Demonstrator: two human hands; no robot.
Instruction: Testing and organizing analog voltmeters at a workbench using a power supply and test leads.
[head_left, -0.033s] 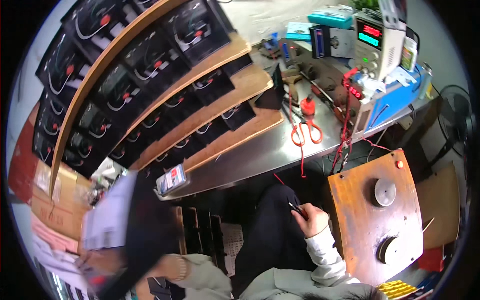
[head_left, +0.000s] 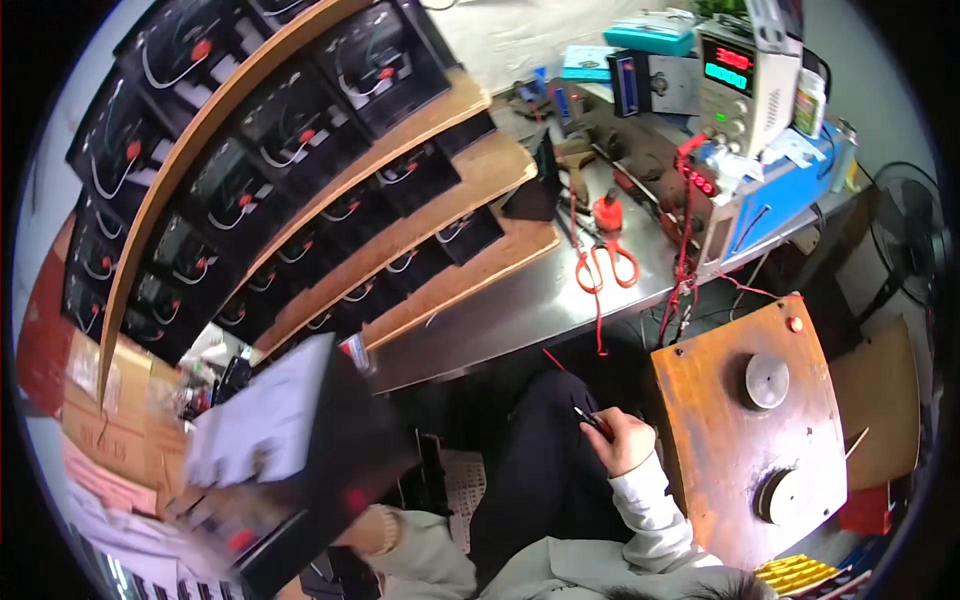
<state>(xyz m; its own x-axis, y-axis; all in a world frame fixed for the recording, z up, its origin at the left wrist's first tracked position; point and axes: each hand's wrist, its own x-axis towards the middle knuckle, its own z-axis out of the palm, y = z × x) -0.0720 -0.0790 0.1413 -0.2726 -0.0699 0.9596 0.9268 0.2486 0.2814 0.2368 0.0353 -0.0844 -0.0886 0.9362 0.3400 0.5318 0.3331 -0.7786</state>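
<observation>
While the left hand [head_left: 360, 533] carries the black case [head_left: 360, 440], the motion of the case is the principal change. The case has shifted rightward and turned, so that its dark outer face and a pale panel [head_left: 265, 410] at its left now show. It also covers most of the phone [head_left: 357, 351], which lay in full view a moment earlier. The left grip is closed on the lower right edge of the case; blur hides the exact finger placement. To the right of the case, the right hand [head_left: 628, 445] keeps its position above the dark-trousered leg [head_left: 535, 460]. Its grip remains closed on a slim, dark pointed tool [head_left: 592, 418], well apart from the case. Judged from this, positioning the case is the step in hand, and the tool is idle. Beyond the case, the wooden shelf [head_left: 515, 165] bears similar black units [head_left: 300, 130]. Beyond and to the right of the case, the metal table [head_left: 450, 345] carries orange-handled scissors [head_left: 611, 247] and a power supply [head_left: 742, 125] with lit displays. Farthest right of the case, past the right hand, stands a wooden board [head_left: 720, 420] with two metal discs.
</observation>
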